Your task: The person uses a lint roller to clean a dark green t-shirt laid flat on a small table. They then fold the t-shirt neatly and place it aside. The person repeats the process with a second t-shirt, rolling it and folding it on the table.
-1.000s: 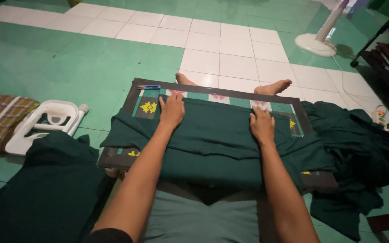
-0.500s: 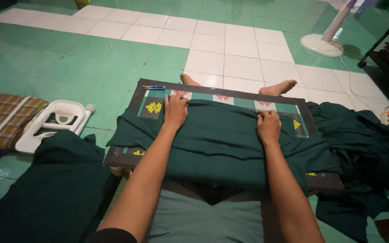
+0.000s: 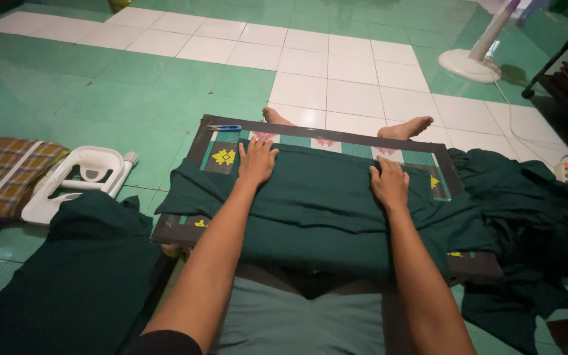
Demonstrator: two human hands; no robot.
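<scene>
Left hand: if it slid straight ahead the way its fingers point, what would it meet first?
The left hand lies flat on the green cloth, fingers toward the board's far edge. It would first cross bare patterned board, then likely its dark rim; the blue clippers sit just left of that line.

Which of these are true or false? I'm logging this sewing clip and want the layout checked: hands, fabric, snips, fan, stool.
1. Both hands lie flat on the dark green fabric. True: left hand and right hand press on it.
2. The blue thread snips are in the right hand. False: they lie on the board's far left corner.
3. A white fan base stands on the floor at upper right. True.
4. The white plastic stool sits on the board. False: it lies on the floor to the left.
</scene>
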